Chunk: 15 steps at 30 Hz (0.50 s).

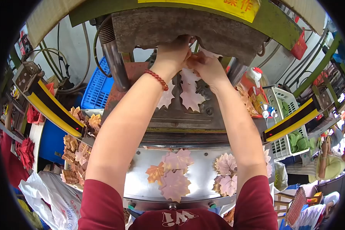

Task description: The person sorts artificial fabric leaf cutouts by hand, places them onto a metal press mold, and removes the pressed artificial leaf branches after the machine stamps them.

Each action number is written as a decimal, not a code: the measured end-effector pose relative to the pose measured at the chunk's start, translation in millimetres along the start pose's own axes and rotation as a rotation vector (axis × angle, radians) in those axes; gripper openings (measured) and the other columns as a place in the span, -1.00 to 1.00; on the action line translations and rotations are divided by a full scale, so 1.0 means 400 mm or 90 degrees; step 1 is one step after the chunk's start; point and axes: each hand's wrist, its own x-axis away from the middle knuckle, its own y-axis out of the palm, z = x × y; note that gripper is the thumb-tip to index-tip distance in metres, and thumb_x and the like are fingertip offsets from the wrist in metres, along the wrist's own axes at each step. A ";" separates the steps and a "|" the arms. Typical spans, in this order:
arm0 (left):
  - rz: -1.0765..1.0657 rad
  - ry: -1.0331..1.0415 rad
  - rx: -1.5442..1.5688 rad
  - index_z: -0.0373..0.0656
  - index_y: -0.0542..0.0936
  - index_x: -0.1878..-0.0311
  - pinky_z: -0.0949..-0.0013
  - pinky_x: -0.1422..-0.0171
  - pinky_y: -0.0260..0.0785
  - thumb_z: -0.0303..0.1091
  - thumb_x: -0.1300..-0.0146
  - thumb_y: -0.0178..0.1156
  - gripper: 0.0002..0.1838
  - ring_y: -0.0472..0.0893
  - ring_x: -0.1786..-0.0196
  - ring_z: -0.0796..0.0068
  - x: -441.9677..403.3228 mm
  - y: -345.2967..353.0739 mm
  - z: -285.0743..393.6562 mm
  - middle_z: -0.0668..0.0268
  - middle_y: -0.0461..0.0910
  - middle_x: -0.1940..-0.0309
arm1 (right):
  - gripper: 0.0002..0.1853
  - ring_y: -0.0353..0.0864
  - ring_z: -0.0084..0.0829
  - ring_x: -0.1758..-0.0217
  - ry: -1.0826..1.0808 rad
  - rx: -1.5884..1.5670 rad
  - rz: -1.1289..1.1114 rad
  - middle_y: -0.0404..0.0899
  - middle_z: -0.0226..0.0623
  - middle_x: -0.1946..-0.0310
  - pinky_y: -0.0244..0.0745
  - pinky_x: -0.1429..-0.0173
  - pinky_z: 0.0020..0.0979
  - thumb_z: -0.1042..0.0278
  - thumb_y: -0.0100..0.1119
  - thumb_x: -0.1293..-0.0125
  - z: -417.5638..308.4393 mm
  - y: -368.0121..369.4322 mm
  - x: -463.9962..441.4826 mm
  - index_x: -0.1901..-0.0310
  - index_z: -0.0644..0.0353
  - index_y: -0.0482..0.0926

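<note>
My left hand point(173, 53), with a red beaded bracelet point(157, 78) on its wrist, reaches in under the dark upper block point(188, 27) of a press. Its fingers curl inward, the tips mostly hidden by the block. Close beside it my right hand point(210, 69) is closed in a pinch; what is between its fingers I cannot make out. Below the hands, pale pink leaf-shaped pieces point(191, 96) lie on the dark lower plate point(180, 122). Another pale leaf point(165, 99) lies partly behind my left forearm.
Leaf stacks point(175, 184) lie on the metal ledge point(138, 188), with more leaves point(227, 172) to the right. Steel posts point(117, 65) and yellow-black bars point(55, 107) flank the press. A blue basket point(97, 90) stands left, a white crate point(281, 145) right. Another person point(335, 161) sits far right.
</note>
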 end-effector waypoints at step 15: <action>-0.119 0.397 0.259 -0.03 0.52 0.28 0.34 0.33 0.40 -0.20 0.01 0.23 -0.77 0.56 0.30 0.44 0.573 -0.197 0.108 0.38 0.45 0.38 | -0.77 0.60 -0.52 0.13 -0.214 0.062 0.141 0.65 -0.29 0.21 0.50 0.02 -0.49 0.40 0.25 -0.27 -0.055 0.001 0.409 0.07 0.24 0.59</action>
